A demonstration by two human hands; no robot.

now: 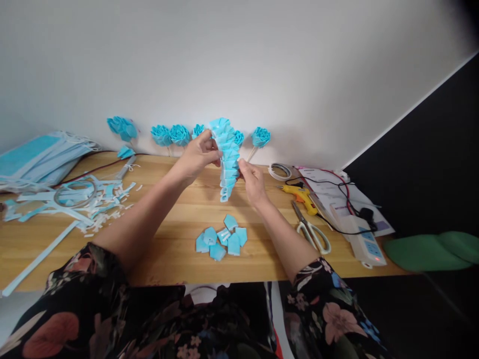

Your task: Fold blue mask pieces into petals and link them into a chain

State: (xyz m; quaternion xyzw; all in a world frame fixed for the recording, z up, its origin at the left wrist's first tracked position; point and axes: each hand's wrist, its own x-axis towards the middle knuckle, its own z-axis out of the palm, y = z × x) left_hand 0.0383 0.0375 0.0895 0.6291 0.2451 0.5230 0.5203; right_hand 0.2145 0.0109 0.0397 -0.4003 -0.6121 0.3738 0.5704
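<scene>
Raised above the table is a long strip of overlapping blue petals [229, 154], hanging down with its narrow end lowest. My left hand [200, 154] pinches its left side near the upper part. At its right edge, the thumb and fingers of my right hand [253, 182] are closed on the strip. Below my hands lies a small pile of loose blue petal pieces [220, 239] on the wood. Several blue flowers on sticks, such as one blue flower [261, 136] at the right, stand along the wall behind; the strip partly hides some of them.
Blue face masks [41, 157] are stacked at the left, with cut strips and scraps [108, 204] before them. To the right are a tape roll [280, 172], a yellow glue gun [301, 197], scissors [310, 229], papers [329, 192] and a power strip [364, 244] with cords.
</scene>
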